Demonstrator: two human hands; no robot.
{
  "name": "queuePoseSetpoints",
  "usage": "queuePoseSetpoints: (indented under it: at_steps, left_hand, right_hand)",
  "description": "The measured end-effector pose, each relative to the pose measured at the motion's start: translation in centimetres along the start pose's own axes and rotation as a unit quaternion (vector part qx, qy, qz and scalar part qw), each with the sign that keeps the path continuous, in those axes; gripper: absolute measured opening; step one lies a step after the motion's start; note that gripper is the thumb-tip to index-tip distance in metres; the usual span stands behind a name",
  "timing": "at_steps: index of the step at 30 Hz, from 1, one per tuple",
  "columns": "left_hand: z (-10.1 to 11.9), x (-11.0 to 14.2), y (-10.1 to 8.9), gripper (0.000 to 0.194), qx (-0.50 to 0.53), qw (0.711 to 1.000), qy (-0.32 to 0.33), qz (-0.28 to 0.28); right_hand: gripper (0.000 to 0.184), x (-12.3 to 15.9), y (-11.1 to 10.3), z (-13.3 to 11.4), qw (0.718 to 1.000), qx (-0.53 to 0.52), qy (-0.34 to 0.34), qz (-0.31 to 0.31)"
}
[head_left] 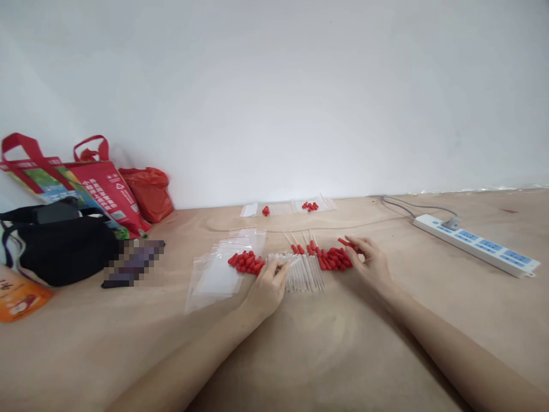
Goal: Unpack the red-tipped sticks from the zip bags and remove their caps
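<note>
A row of thin clear tubes (305,273) lies on the wooden table between two piles of small red rubber bulbs. My left hand (270,283) reaches over the row's left end, its fingers pinched on a thin tube there, beside the left pile of bulbs (246,262). Pinched between the fingertips of my right hand (372,264) is a single red bulb (345,242), just past the right pile of bulbs (334,259). Several tubes tipped with red bulbs (300,249) lie behind the row.
Clear zip bags (218,274) with white sheets lie at left. Near the wall are more bulbs (309,206) on clear bags. A power strip (476,245) with a grey cable sits at right. Red bags (114,197), a black bag (64,249) and an orange packet (21,297) stand at left.
</note>
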State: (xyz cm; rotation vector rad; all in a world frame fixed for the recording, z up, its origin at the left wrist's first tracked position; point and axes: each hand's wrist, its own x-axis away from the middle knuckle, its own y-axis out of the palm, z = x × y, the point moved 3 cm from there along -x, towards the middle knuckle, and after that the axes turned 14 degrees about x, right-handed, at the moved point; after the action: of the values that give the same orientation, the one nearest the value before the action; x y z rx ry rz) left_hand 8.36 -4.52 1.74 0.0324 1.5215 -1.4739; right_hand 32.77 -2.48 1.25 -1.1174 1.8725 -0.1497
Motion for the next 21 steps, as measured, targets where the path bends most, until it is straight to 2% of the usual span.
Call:
queuePoseSetpoints:
  at_steps: [3,6,14,18,21]
  left_hand:
    - [0.4,-2.0,1.1,0.024,0.022,1.0,0.01,0.02]
    - [1.2,-3.5,2.2,0.022,0.017,0.999,0.036,0.021]
    - [2.8,-4.1,4.3,0.014,-0.029,0.991,0.096,-0.085]
    - [3.1,-3.8,4.4,0.013,-0.025,0.991,0.097,-0.093]
    - [3.3,-3.6,4.1,0.026,-0.006,0.992,0.092,-0.083]
  right_hand:
    - [0.031,-0.6,-0.5,1.7,0.995,0.021,0.094,-0.008]
    - [0.032,-0.9,-0.7,2.8,0.989,0.024,0.143,-0.034]
    - [0.037,-1.1,0.0,3.9,0.978,0.051,0.175,-0.104]
    - [0.034,-1.2,0.4,4.6,0.975,0.079,0.176,-0.11]
    - [0.033,-1.1,0.7,5.2,0.974,0.089,0.169,-0.126]
